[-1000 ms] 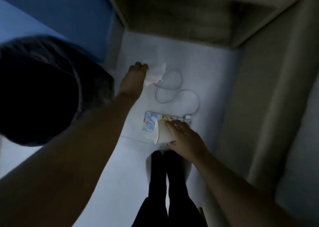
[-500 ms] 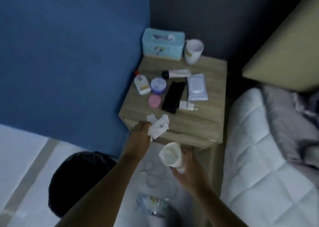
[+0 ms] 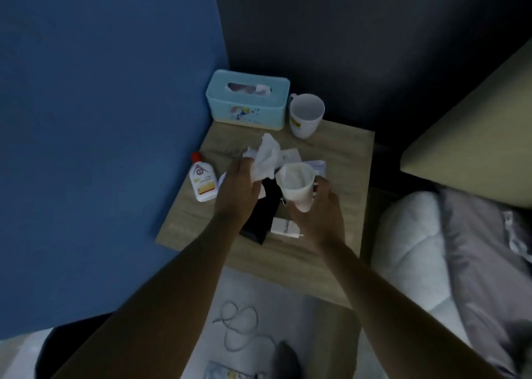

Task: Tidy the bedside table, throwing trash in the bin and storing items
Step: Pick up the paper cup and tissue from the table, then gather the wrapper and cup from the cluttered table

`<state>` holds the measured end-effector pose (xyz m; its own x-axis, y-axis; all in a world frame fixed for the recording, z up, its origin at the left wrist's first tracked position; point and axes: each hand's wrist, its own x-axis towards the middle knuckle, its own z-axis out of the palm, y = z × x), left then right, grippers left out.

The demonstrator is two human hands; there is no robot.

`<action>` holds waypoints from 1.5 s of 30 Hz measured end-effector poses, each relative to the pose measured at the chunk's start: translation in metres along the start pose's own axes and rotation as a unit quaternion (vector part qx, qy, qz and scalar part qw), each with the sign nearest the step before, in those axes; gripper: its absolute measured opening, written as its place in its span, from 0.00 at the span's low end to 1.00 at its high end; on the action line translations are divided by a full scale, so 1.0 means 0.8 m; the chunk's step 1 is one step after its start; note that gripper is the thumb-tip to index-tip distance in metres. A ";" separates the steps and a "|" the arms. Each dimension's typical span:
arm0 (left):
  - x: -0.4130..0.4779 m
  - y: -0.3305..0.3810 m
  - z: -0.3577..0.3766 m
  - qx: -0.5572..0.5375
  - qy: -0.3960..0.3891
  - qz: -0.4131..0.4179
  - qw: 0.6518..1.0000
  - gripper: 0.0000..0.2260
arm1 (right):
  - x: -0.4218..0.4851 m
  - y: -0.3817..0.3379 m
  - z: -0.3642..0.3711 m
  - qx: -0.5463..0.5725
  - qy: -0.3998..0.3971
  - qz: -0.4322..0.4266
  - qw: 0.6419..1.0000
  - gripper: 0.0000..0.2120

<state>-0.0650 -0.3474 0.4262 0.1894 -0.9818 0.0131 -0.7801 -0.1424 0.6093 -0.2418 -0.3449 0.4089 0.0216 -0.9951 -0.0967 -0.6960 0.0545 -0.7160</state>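
Above the wooden bedside table [image 3: 339, 154], my left hand [image 3: 239, 188] grips a crumpled white tissue [image 3: 266, 158]. Right beside it, my right hand [image 3: 315, 211] holds a white paper cup [image 3: 296, 184], tilted with its mouth toward the tissue. On the table lie a white lotion bottle with a red cap [image 3: 203, 178], a black phone [image 3: 260, 216] and a white charger plug [image 3: 283, 227], both partly hidden by my hands. A black bin [image 3: 54, 347] shows at the lower left on the floor.
A light blue tissue box [image 3: 247, 99] and a white mug [image 3: 305, 115] stand at the table's back. A white cable [image 3: 239, 329] and a printed packet [image 3: 230, 374] lie on the floor. The bed with white and grey bedding [image 3: 449, 249] is on the right.
The view swung up from the floor to the table. Both hands rose from floor level with the tissue and the cup, and they now hang close together over the tabletop.
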 end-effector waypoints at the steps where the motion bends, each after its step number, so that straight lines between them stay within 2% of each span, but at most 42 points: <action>1: 0.008 -0.001 0.006 -0.007 0.006 -0.005 1.000 0.21 | 0.010 0.003 0.006 0.004 0.000 0.003 1.000 0.36; 6: 0.027 -0.012 0.025 0.000 0.011 -0.015 1.000 0.28 | 0.037 0.014 0.023 0.007 -0.011 0.023 1.000 0.39; 10: 0.013 -0.024 0.029 0.014 0.010 -0.023 1.000 0.28 | 0.039 0.022 0.021 -0.020 -0.024 0.009 0.999 0.37; 15: -0.014 -0.027 0.020 0.027 0.019 -0.021 0.999 0.27 | 0.027 0.021 0.010 -0.041 -0.028 0.017 0.999 0.40; 22: -0.088 -0.033 -0.027 0.035 0.021 -0.017 0.999 0.24 | -0.032 -0.004 -0.012 -0.067 0.002 -0.009 0.998 0.38; 30: -0.234 -0.088 -0.078 0.043 -0.066 0.016 0.997 0.23 | -0.198 -0.042 0.012 -0.120 -0.017 -0.050 0.991 0.33; 33: -0.296 -0.121 -0.080 0.057 -0.122 0.020 0.991 0.24 | -0.262 -0.030 0.043 -0.135 -0.050 -0.052 0.988 0.33; 39: -0.396 -0.200 -0.035 0.109 -0.213 0.012 0.971 0.28 | -0.348 0.053 0.122 -0.158 -0.144 0.010 0.977 0.39; 45: -0.486 -0.296 0.096 0.158 -0.321 0.009 0.934 0.37 | -0.413 0.186 0.213 -0.197 -0.238 0.053 0.950 0.42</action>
<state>0.0001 0.0586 0.2156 -0.1421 -0.8433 -0.5182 -0.9363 -0.0554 0.3469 -0.2302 0.0058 0.2166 0.1930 -0.8301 -0.5232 -0.9247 0.0244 -0.3799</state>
